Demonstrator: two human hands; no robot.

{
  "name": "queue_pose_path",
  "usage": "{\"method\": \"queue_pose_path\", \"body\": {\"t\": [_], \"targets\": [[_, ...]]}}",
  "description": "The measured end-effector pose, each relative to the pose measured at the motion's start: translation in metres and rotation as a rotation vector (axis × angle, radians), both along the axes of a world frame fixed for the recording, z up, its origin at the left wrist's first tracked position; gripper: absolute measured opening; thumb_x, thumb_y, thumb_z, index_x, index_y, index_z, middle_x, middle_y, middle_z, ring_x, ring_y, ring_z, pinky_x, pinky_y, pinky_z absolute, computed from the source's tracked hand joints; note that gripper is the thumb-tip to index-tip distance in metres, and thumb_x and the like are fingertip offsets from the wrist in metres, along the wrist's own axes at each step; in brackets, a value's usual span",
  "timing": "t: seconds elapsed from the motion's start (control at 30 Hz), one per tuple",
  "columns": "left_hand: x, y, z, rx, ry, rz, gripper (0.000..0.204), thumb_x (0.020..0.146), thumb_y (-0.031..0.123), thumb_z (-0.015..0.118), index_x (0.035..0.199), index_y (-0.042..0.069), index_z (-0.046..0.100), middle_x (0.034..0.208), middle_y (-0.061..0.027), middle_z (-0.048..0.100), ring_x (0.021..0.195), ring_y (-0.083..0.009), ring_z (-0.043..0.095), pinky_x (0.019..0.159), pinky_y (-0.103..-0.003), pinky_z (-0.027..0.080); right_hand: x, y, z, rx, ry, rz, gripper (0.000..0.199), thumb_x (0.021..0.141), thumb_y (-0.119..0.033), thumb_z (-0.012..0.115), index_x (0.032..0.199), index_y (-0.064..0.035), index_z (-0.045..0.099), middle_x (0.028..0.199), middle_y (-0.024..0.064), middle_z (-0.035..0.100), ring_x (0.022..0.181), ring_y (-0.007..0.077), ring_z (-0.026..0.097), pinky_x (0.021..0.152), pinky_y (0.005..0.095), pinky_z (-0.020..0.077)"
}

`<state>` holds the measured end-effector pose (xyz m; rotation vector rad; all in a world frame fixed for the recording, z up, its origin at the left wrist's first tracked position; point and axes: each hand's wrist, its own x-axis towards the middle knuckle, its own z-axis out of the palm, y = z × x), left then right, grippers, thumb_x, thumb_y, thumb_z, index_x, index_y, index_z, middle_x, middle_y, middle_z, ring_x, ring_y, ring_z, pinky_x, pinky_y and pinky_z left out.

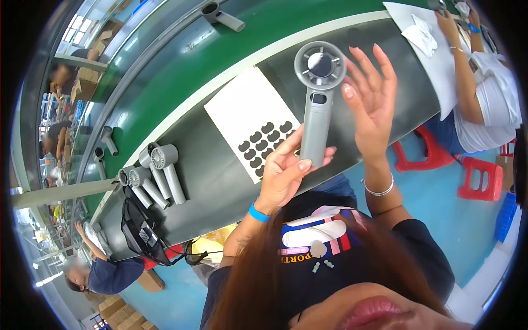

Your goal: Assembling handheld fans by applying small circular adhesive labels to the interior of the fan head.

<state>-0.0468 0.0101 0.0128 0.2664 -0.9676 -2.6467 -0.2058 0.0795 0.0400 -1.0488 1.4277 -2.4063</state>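
Observation:
My left hand [283, 179] is closed round the lower handle of a grey handheld fan [317, 124], which stands nearly upright over the table. Its round head has spokes and a shiny dark centre, and a small dark oval window sits at the top of the handle. My right hand [374, 102] is raised beside the fan head, fingers stretched and apart; whether a fingertip touches the rim is hard to tell. Behind the fan lies a white sheet [242, 104] with several black rounded stickers [268, 127] on it.
Several grey fans [165, 159] lie on the dark table [209, 203] at the left, near a black bag [140, 225]. Beyond runs a green conveyor belt [181, 66] carrying another fan [223, 16]. A co-worker [484, 99] sits at the right, by red stools [481, 179].

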Motion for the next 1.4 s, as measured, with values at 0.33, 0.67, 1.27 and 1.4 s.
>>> {"method": "queue_pose_path", "body": {"t": [0.33,0.67,1.27,1.4], "targets": [[-0.045,-0.007,-0.021,0.371,0.147,-0.191,0.054,0.089,0.006,0.045,0.137,-0.010,0.024,0.132,-0.0251,0.041,0.103,-0.0304,0.060,0.090,-0.035,0.052,-0.032,0.009,-0.021,0.047,-0.031,-0.111,0.064,0.086,0.003,0.055,0.140,-0.0042,0.022,0.139,0.0186,0.037,0.129,0.0268,0.038,0.101,0.0337,0.0339],[-0.067,-0.005,-0.033,0.600,0.230,-0.242,0.052,0.089,0.004,0.045,0.136,-0.010,0.026,0.131,-0.0244,0.042,0.097,-0.0266,0.060,0.085,-0.030,0.055,-0.049,0.011,-0.027,0.038,-0.002,-0.113,0.064,0.084,0.009,0.051,0.140,-0.0024,0.021,0.141,0.0188,0.031,0.131,0.0281,0.035,0.105,0.0382,0.0321],[-0.074,0.016,-0.017,-0.184,0.042,-0.106,0.057,0.086,-0.006,0.054,0.137,-0.002,0.028,0.130,-0.0178,0.040,0.110,-0.0324,0.056,0.093,-0.042,0.049,-0.052,0.016,-0.028,0.032,-0.081,-0.099,0.064,0.088,0.005,0.047,0.143,-0.0057,0.017,0.144,0.0196,0.026,0.127,0.0279,0.039,0.103,0.0352,0.0337],[-0.074,0.015,-0.017,-0.190,0.067,-0.108,0.057,0.087,-0.008,0.052,0.137,-0.002,0.028,0.129,-0.0166,0.041,0.111,-0.0291,0.055,0.094,-0.039,0.048,-0.050,0.014,-0.023,0.032,-0.065,-0.095,0.063,0.088,0.004,0.046,0.143,-0.0058,0.017,0.144,0.0194,0.026,0.127,0.0271,0.039,0.102,0.0346,0.0341]]}}
